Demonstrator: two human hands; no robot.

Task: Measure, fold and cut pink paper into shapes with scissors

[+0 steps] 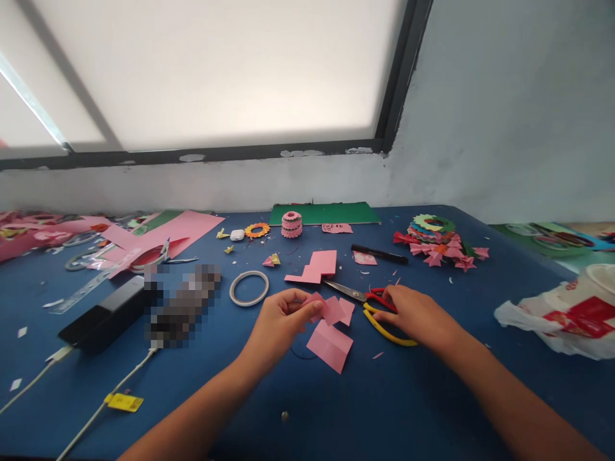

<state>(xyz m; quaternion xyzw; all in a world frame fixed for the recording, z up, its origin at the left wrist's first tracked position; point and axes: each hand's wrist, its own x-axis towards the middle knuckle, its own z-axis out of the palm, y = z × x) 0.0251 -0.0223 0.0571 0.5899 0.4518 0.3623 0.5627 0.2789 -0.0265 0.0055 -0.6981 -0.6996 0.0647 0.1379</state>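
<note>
The scissors lie just right of the frame's centre on the blue bench, their long axis slanting from blade tips at upper left to handles at lower right. The right hand is the nearer one: its fingers curl over the red handle, with the thumb alongside, while the yellow handle splays away below. The blades therefore point up and leftward, away from that hand, and the tips reach the lower right edge of a stepped pink sheet.

The left hand, near the centre of the frame, pinches a small pink paper piece between thumb and fingers. This piece projects rightward and sits below the blades in the picture, apart from them. Under it, toward the bottom, a creased pink square lies on the bench.

Whether the right fingers pass through the handle loop, and how firmly they grip, I cannot tell. The left fingertips are partly covered by thumb and paper, and whether the pink flap at the piece's right belongs to it is unclear. Both forearms run off the bottom; a bagged cup is cut by the right edge.
</note>
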